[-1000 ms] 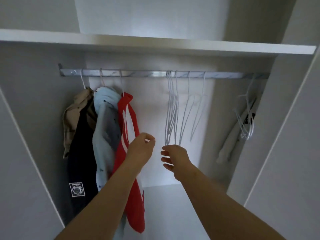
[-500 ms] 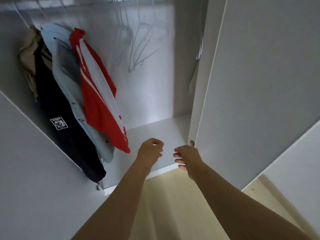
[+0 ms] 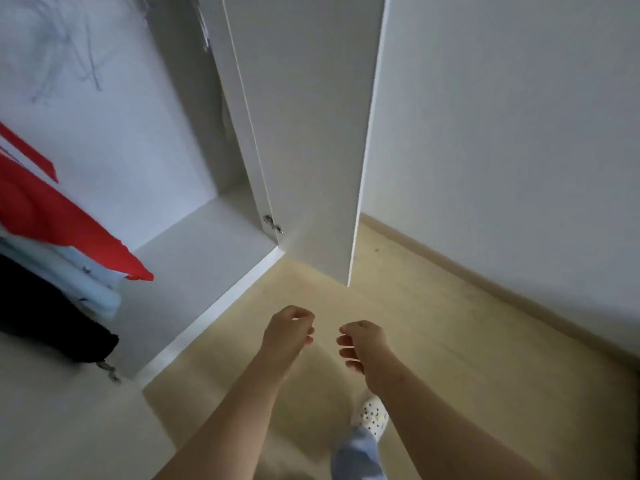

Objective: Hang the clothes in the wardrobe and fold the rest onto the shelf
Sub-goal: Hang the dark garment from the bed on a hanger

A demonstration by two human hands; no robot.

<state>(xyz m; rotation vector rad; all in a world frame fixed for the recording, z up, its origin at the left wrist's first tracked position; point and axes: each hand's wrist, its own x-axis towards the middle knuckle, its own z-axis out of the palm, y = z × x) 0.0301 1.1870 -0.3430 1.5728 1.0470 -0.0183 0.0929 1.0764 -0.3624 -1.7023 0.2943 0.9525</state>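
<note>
Both hands are empty: left hand (image 3: pixel 289 329) and right hand (image 3: pixel 363 344), fingers loosely curled and apart, hang over open floor (image 3: pixel 433 323) just outside the front edge (image 3: pixel 214 306) of the wardrobe (image 3: pixel 156 133). Red garment (image 3: pixel 69 230), pale blue garment (image 3: pixel 79 275) and black garment (image 3: pixel 45 317) hang at its left. White base (image 3: pixel 194 258) shows between them and the open door (image 3: pixel 311 133). Blurred lines above are perhaps hangers (image 3: pixel 69 46).

A home bedroom: an open white wardrobe (image 3: pixel 194 258) with hanging clothes (image 3: pixel 62 230) stands on pale flooring (image 3: pixel 433 323).
</note>
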